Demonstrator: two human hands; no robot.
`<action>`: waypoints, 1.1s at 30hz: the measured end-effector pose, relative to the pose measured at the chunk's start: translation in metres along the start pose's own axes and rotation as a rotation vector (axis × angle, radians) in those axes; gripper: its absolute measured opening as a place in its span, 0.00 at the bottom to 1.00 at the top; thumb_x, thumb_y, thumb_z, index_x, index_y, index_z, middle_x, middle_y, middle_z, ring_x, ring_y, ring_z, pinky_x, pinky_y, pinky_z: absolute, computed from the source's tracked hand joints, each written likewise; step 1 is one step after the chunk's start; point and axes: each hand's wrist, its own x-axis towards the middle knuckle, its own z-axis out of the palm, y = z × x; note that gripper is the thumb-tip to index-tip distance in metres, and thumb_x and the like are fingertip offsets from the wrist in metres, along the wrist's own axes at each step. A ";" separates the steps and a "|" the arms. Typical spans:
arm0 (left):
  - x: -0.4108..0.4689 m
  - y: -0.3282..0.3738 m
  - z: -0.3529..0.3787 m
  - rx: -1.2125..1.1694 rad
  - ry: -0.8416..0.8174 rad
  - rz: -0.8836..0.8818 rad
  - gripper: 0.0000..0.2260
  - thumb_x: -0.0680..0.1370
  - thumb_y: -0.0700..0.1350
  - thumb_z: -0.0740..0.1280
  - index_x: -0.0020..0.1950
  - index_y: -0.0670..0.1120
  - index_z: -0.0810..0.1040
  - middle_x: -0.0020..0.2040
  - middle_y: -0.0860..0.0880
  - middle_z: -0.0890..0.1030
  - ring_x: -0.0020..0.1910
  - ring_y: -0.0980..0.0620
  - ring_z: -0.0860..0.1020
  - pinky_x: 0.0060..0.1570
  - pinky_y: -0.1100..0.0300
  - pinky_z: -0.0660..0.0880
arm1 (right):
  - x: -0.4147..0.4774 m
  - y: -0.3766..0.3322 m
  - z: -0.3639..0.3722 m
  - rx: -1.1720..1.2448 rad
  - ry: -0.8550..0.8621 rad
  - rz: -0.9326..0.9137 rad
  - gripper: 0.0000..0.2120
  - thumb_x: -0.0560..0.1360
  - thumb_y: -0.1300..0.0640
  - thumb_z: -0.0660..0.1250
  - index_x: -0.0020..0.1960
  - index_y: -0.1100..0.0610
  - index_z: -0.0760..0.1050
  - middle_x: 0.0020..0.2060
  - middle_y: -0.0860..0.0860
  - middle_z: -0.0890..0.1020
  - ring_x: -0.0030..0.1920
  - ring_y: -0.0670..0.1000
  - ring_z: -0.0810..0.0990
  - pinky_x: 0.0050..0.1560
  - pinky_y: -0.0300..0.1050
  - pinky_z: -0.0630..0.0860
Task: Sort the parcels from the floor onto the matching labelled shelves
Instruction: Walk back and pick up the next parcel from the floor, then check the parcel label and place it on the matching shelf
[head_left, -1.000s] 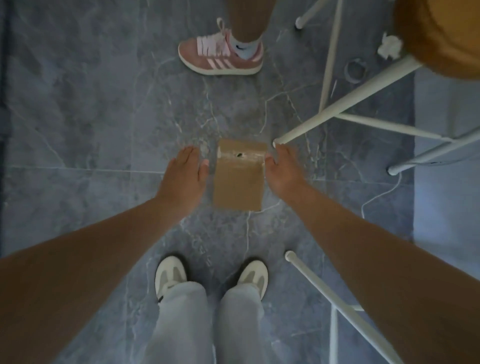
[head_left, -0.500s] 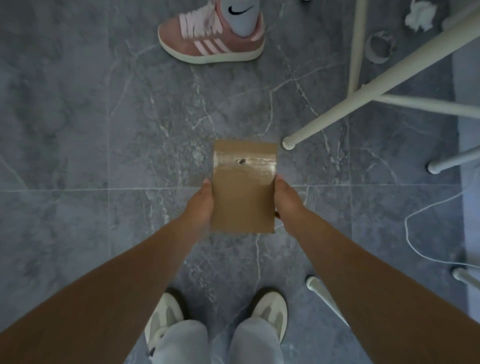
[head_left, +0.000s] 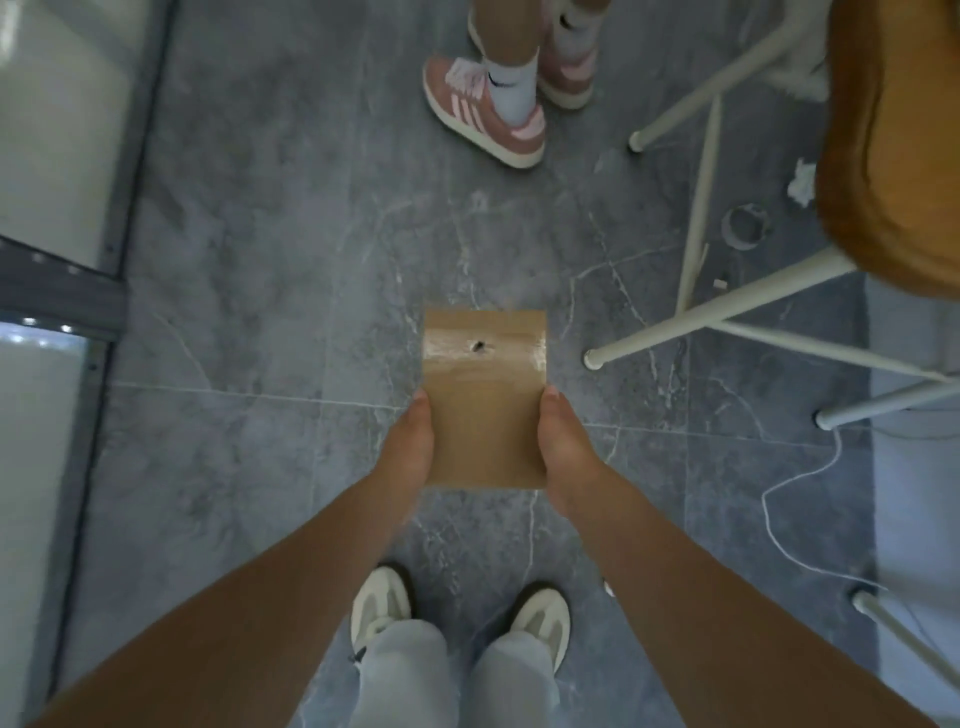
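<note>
Floor (head_left: 270, 291): grey marbled tiles with pale veins and a thin grout line running across under the hands.
Panels (head_left: 47, 135): pale glossy surfaces in a grey frame along the left edge.
Stool (head_left: 898, 150): tan cushioned seat at upper right, on white legs that splay down to the floor.
Bystander's shoes (head_left: 483, 109): pink trainers with white stripes and white socks, at the top, well apart from the parcel.
Wearer's shoes (head_left: 379, 608): off-white pair below the parcel, under light grey trouser legs.
Parcel (head_left: 485, 397): flat brown paper packet, glossy tape band and a small dark hole near its far end, held above the floor between both hands.
Left hand (head_left: 410, 441): clasps the packet's left edge.
Right hand (head_left: 563, 441): clasps the right edge.
Cord (head_left: 800, 499): thin white line trailing on the floor at right.
</note>
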 end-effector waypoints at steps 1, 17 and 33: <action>-0.018 0.009 -0.009 -0.008 0.017 0.014 0.28 0.85 0.59 0.51 0.79 0.44 0.64 0.78 0.42 0.67 0.75 0.43 0.68 0.74 0.50 0.63 | -0.018 -0.010 -0.001 0.005 -0.006 -0.002 0.26 0.85 0.41 0.46 0.78 0.51 0.64 0.75 0.54 0.69 0.74 0.57 0.68 0.76 0.58 0.63; -0.380 0.122 -0.166 -0.097 0.197 0.444 0.25 0.87 0.54 0.48 0.81 0.43 0.60 0.81 0.43 0.61 0.79 0.45 0.61 0.76 0.53 0.56 | -0.394 -0.142 -0.029 0.009 -0.170 -0.394 0.21 0.85 0.45 0.49 0.76 0.45 0.67 0.70 0.48 0.74 0.68 0.53 0.74 0.71 0.58 0.70; -0.562 0.063 -0.318 -0.371 0.425 0.623 0.23 0.86 0.54 0.49 0.76 0.45 0.71 0.74 0.44 0.73 0.73 0.47 0.70 0.67 0.59 0.63 | -0.625 -0.157 0.022 -0.224 -0.421 -0.675 0.18 0.87 0.52 0.50 0.73 0.50 0.70 0.66 0.51 0.77 0.64 0.51 0.76 0.66 0.51 0.73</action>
